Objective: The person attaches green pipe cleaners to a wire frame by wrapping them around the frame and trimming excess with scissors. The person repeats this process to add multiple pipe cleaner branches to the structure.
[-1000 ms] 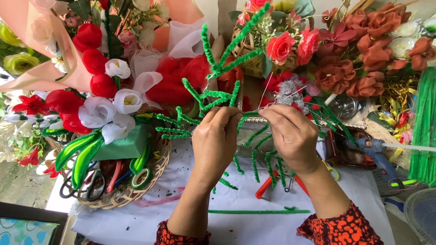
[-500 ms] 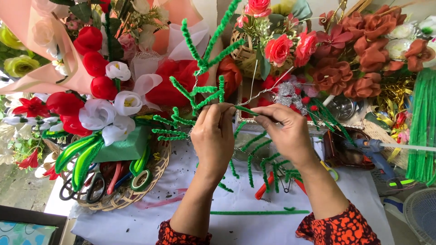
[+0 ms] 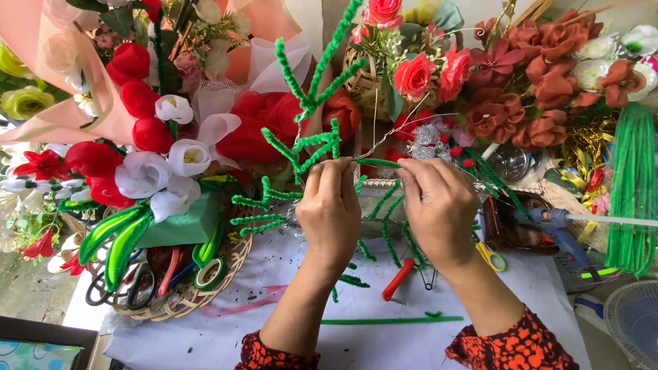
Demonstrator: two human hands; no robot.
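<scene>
Green pipe-cleaner branch (image 3: 308, 130) held upright above the tabletop (image 3: 288, 322), many side twigs already twisted on. Left hand (image 3: 329, 212) fingers closed on the stem; right hand (image 3: 439, 209) fingers pinching a fresh green twig (image 3: 377, 163). Loose green pieces (image 3: 391, 320) waiting below, unattached.

The green pipe-cleaner branch (image 3: 312, 109) now stands higher and more upright than a second ago, its top reaching the upper edge of the view. The left hand (image 3: 329, 212) and right hand (image 3: 439, 209) sit slightly higher than before, fingertips closer together on a short green pipe-cleaner piece (image 3: 377, 163). The thin wire (image 3: 401, 127) now slants up to the right.
</scene>
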